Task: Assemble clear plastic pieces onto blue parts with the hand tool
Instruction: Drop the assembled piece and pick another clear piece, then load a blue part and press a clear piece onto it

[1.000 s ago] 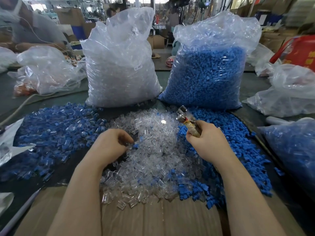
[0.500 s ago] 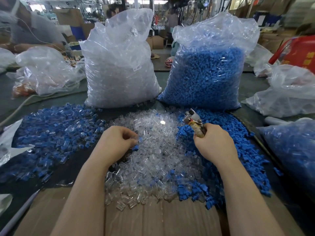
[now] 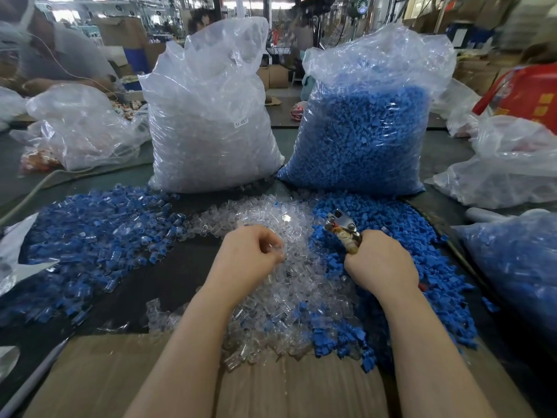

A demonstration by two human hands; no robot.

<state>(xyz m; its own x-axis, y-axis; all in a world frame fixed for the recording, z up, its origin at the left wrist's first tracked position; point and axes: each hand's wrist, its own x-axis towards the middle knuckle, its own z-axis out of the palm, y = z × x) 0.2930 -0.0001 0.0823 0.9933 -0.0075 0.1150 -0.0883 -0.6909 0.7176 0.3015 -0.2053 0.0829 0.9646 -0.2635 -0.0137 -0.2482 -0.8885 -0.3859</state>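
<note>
Head view: left hand [image 3: 247, 257], fingers curled, pinching a clear piece [image 3: 275, 251] over the clear pile [image 3: 289, 291]. Right hand [image 3: 381, 262] gripping hand tool [image 3: 343, 229] above loose blue parts [image 3: 422, 267]. Assembled blue pile [image 3: 90, 236] lying left.

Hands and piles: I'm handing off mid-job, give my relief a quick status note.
Left hand: fingers curled, pinching a clear piece over the clear pile.
Right hand: grips the hand tool, its head pointing up over the loose blue parts.
Done: a mixed blue-and-clear pile lies at left, apparently finished pieces.
Left: both loose piles and both full bags, clear and blue.
</note>
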